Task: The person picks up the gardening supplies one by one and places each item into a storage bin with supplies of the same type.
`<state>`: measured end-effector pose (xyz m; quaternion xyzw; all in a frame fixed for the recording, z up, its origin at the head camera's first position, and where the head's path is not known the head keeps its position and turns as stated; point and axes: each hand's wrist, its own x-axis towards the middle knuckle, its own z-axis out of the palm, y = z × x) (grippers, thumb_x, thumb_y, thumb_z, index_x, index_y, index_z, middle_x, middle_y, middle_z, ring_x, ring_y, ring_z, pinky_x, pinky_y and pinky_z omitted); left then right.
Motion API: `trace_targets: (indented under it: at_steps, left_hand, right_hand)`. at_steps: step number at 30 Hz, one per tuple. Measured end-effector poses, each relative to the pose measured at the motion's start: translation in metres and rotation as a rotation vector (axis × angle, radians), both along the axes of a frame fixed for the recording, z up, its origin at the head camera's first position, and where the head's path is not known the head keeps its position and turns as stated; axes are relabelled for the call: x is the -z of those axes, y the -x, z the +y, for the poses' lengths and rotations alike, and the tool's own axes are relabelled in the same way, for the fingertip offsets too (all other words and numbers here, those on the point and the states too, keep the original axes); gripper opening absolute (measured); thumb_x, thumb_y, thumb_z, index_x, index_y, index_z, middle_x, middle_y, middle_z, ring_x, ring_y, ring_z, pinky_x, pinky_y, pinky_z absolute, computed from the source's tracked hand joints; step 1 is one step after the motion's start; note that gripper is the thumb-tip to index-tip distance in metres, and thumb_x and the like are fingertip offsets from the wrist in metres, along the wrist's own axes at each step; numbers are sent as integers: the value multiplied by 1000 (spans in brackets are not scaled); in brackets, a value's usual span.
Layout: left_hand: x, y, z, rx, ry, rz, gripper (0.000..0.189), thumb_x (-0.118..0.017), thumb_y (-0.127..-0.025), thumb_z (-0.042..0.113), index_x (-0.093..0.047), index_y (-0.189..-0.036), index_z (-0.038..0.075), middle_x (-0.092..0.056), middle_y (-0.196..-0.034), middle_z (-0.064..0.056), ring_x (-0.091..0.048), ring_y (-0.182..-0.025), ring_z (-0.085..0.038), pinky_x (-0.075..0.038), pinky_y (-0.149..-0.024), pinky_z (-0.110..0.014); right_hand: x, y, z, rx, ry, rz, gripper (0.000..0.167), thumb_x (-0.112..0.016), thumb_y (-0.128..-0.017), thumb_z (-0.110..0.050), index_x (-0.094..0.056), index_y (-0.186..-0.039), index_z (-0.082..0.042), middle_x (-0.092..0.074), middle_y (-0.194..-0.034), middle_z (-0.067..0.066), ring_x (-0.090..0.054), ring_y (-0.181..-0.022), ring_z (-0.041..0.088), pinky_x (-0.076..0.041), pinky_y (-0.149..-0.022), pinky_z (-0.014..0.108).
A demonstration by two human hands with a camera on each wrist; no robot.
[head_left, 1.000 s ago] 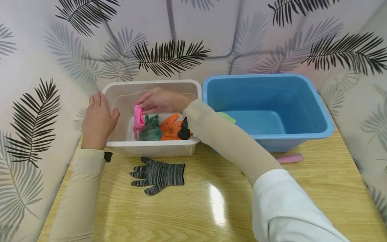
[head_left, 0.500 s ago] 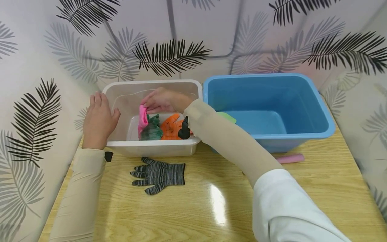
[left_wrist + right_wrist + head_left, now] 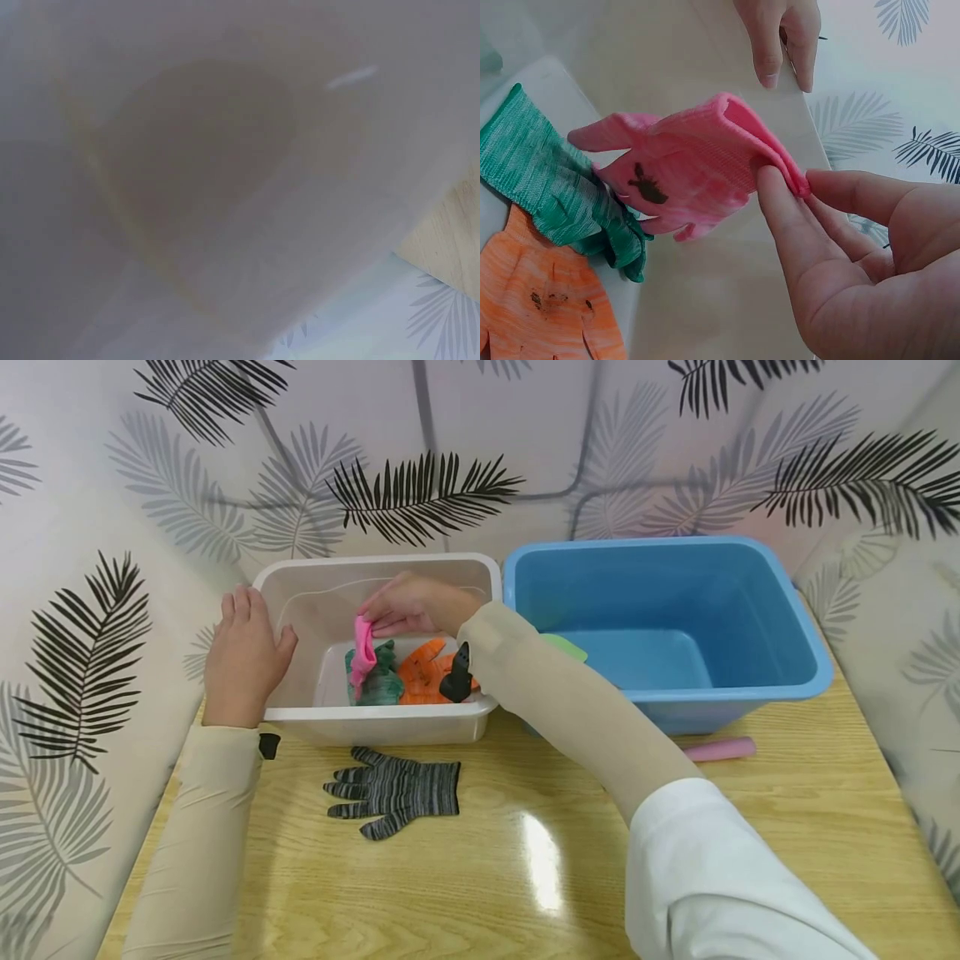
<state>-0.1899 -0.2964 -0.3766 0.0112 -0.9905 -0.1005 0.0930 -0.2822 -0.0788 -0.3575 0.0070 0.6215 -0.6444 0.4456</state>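
My right hand (image 3: 408, 603) reaches into the white bin (image 3: 408, 714) and pinches the cuff of a pink knit glove (image 3: 682, 161) between thumb and fingers. Dark marks show on the glove, whose fingers hang down over a green glove (image 3: 555, 172). Beside that lies an orange glove (image 3: 547, 292) with dark spots. My left hand (image 3: 243, 656) is at the bin's left rim; in the right wrist view its thumb (image 3: 766, 56) lies inside the wall and a finger outside. The left wrist view is mostly filled by a blurred pale surface.
A grey-black striped glove (image 3: 397, 789) lies flat on the wooden table (image 3: 360, 893) in front of the white bin. To the right stands a blue bin (image 3: 720, 693), with a light green item (image 3: 566, 647) partly hidden by my right sleeve. A pink rod (image 3: 723, 749) lies before it.
My right hand has shifted slightly to the right with the pink glove, which now hangs in front of the green glove. The left hand stays at the rim.
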Motion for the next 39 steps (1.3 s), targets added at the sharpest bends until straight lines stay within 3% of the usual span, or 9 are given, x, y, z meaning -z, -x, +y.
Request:
trace_targets:
  at_steps: [6, 12, 21, 29, 36, 39]
  left_hand:
    - [-2, 0, 0, 0, 0, -1, 66, -43, -93, 25, -19, -139, -17, -20, -144, -34, -15, -135, -43, -19, -107, -55]
    - [-2, -1, 0, -2, -1, -7, 67, -42, -94, 25, -18, -139, -17, -18, -145, -34, -13, -136, -43, -18, -107, -55]
    - [-2, -2, 1, -3, -5, -10, 67, -42, -94, 25, -17, -139, -17, -18, -145, -34, -13, -136, -43, -19, -106, -57]
    - [-1, -2, -1, -7, -5, -24, 67, -42, -95, 25, -15, -140, -16, -16, -146, -34, -11, -136, -43, -17, -107, -56]
    - [-1, -1, -1, -8, 0, -29, 67, -41, -94, 26, -15, -140, -16, -16, -145, -34, -11, -136, -44, -16, -107, -54]
    - [-1, -1, 0, -8, 2, -24, 67, -41, -94, 26, -16, -140, -16, -17, -145, -34, -12, -136, -44, -16, -107, -54]
  right_hand:
    - [-3, -1, 2, -7, 19, -13, 20, -56, -91, -1, -62, -107, 8, -63, -110, 22, -65, -92, 28, -49, -88, 36]
    - [-3, -2, 3, -25, 65, -47, 23, -53, -93, -5, -61, -110, 9, -59, -118, 24, -58, -108, 32, -49, -89, 37]
    - [-2, -2, 2, -25, 66, -21, 22, -55, -92, -6, -62, -108, 8, -65, -101, 21, -57, -109, 33, -48, -90, 37]
    - [-2, -2, -2, -15, 58, -14, 22, -54, -93, -6, -62, -105, 9, -66, -97, 21, -60, -105, 33, -46, -91, 39]
    - [-2, -1, -2, -26, 41, -11, 21, -55, -93, -9, -63, -104, 8, -67, -98, 20, -62, -102, 32, -53, -78, 34]
    - [-2, -1, -2, -35, 45, -2, 22, -55, -93, -9, -63, -105, 8, -66, -99, 20, -61, -103, 33, -53, -80, 34]
